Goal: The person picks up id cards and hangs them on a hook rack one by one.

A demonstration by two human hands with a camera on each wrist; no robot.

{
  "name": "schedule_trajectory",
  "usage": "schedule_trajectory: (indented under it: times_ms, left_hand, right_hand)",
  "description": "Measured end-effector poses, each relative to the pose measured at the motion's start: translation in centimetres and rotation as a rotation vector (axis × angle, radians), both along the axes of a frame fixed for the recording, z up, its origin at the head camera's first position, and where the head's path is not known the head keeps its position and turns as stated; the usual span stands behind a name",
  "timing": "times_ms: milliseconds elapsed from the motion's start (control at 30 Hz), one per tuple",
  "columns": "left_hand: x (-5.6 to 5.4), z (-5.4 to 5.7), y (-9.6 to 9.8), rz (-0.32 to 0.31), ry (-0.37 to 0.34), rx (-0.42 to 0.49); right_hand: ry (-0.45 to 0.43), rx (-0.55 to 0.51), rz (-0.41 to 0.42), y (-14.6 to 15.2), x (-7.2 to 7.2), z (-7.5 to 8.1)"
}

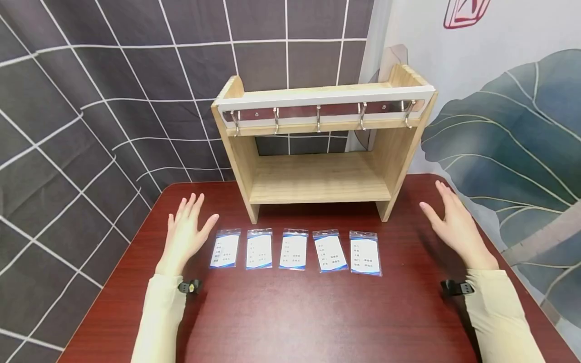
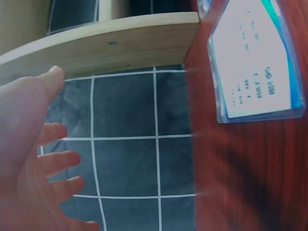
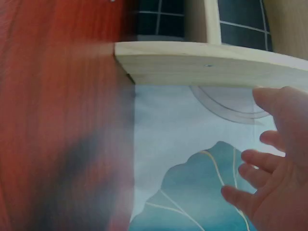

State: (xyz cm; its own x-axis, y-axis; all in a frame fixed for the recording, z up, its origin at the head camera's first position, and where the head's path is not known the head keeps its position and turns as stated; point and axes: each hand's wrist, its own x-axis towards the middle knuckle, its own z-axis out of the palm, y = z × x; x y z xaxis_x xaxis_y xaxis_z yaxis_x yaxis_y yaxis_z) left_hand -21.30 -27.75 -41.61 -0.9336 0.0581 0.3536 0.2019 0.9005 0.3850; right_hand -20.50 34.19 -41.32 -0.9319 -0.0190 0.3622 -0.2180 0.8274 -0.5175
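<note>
From the head, I see bare table (image 1: 295, 322) between the left hand (image 1: 185, 229) and right hand (image 1: 457, 232), both loosely spread, side edges just outside them. Five cards (image 1: 293, 249) lie between, nearer the left, before the rack (image 1: 317, 181). Left wrist: one card runs off the top, hard to read. Right wrist: that hand is cut off.

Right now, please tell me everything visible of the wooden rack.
The wooden rack looks pale and grained, with two side panels, a lower shelf and upper boards. A white strip across its upper front bears a metal rail with five bare hooks. It stands upright on the reddish table, behind five cards, apart from them.
</note>
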Motion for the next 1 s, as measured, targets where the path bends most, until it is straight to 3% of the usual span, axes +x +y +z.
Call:
schedule_trajectory:
  times_ms: [400,667,1000]
  left_hand:
    - [0.1,0.9,0.1,-0.091,-0.091,0.197]
    - [0.0,0.8,-0.4,-0.069,-0.115,0.210]
    - [-0.1,-0.1,-0.2,-0.052,-0.245,0.316]
  right_hand:
    - [0.076,-0.134,-0.031,-1.2,-1.1,2.2]
    - [0.107,-0.209,-0.053,-2.1,-2.3,3.9]
    - [0.228,-0.309,-0.075,-3.1,-3.6,5.3]
